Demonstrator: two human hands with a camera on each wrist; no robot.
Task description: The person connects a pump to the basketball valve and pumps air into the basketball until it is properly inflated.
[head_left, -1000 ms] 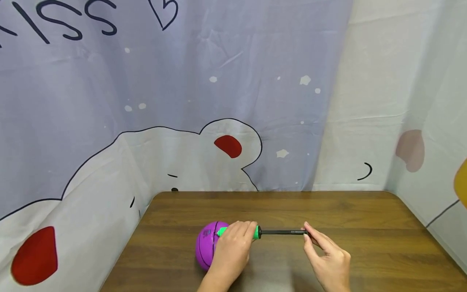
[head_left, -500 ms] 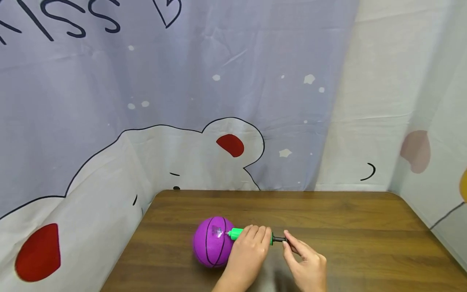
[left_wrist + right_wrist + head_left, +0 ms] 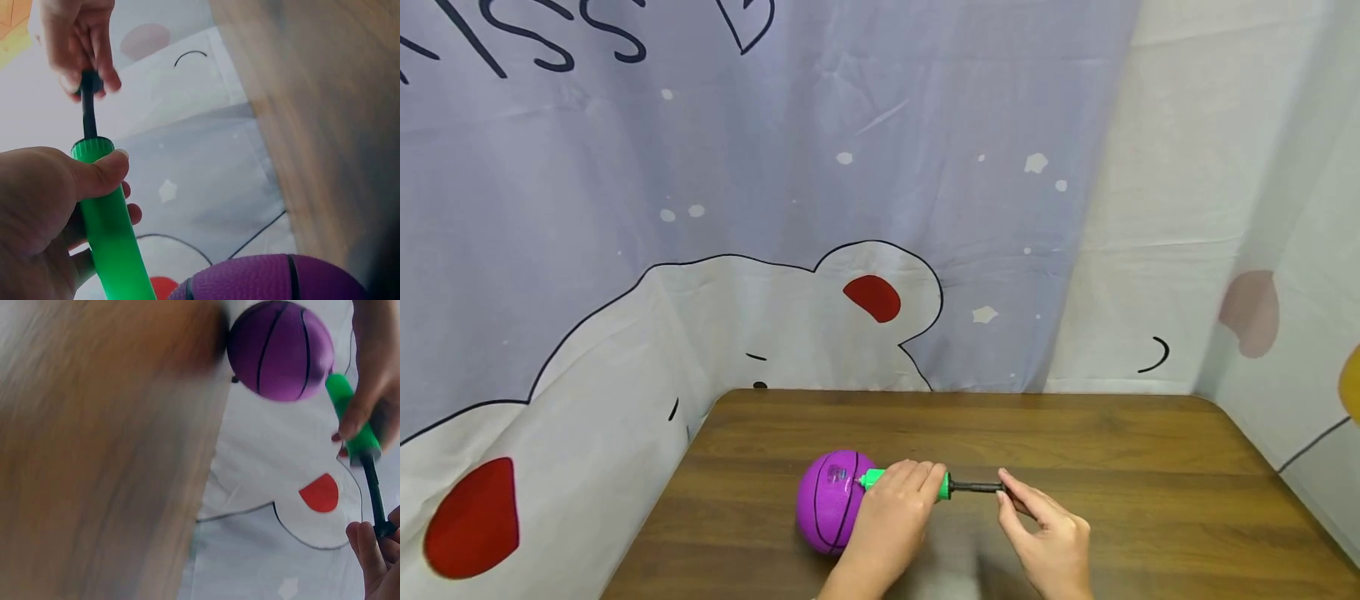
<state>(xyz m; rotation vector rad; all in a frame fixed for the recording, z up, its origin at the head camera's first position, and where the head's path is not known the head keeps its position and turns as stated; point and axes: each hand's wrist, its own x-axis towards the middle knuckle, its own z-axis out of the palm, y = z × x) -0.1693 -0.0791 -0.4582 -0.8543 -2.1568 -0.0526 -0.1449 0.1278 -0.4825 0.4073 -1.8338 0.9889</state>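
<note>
A purple basketball (image 3: 831, 512) with black seams sits on the table left of both hands. My left hand (image 3: 891, 517) grips the green barrel of a hand pump (image 3: 112, 237), thumb and fingers wrapped round it. The pump's narrow tip meets the ball's right side in the head view. Out of the barrel's other end comes a black rod (image 3: 976, 487), partly drawn out. My right hand (image 3: 1048, 533) pinches the black handle (image 3: 384, 529) at the rod's end between thumb and fingers. Much of the barrel is hidden under the left hand.
The brown wooden table (image 3: 1120, 450) spreads under the ball and hands. Behind it and along both sides hangs a printed cloth (image 3: 985, 208) with cartoon bears, meeting the table's back edge.
The right hand pushed the rod most of the way into the barrel, then drew it partly out again to the right. Ball, left hand and pump shifted right, then slightly back left.
</note>
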